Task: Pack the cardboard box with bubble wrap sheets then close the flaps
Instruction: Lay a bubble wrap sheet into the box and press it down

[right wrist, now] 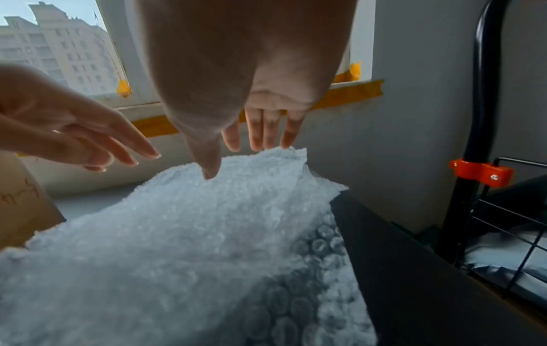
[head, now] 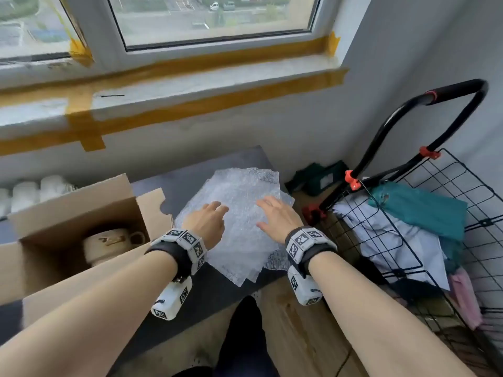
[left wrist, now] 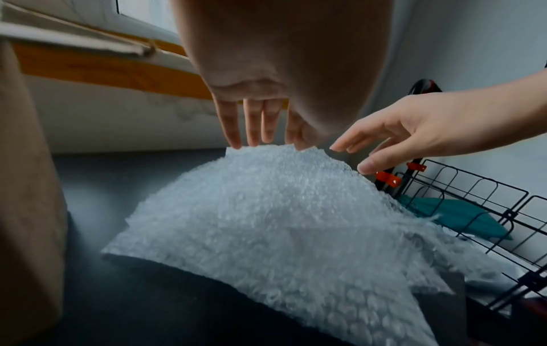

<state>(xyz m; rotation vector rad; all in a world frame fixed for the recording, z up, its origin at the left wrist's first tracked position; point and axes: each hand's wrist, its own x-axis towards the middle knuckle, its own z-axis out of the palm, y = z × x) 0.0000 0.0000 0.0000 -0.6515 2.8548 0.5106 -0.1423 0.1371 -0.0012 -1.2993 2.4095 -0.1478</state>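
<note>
A stack of bubble wrap sheets (head: pixel 239 213) lies on the dark table (head: pixel 187 172), right of an open cardboard box (head: pixel 68 221) that holds a beige mug (head: pixel 109 243). My left hand (head: pixel 209 216) hovers over the stack's left part with straight, spread fingers (left wrist: pixel 231 126). Beside it my right hand (head: pixel 275 213) is spread above the right part, fingers (right wrist: pixel 260 131) straight. In the wrist views the bubble wrap (left wrist: pixel 281 210) (right wrist: pixel 192 234) sits just under the fingertips; whether they touch it is unclear. Neither hand holds anything.
A black wire cart (head: pixel 408 213) with teal and white cloth stands at the right, its handle (head: pixel 435 104) rising along the wall. White cups (head: pixel 32 191) sit behind the box. The taped window sill (head: pixel 163 91) runs above the table.
</note>
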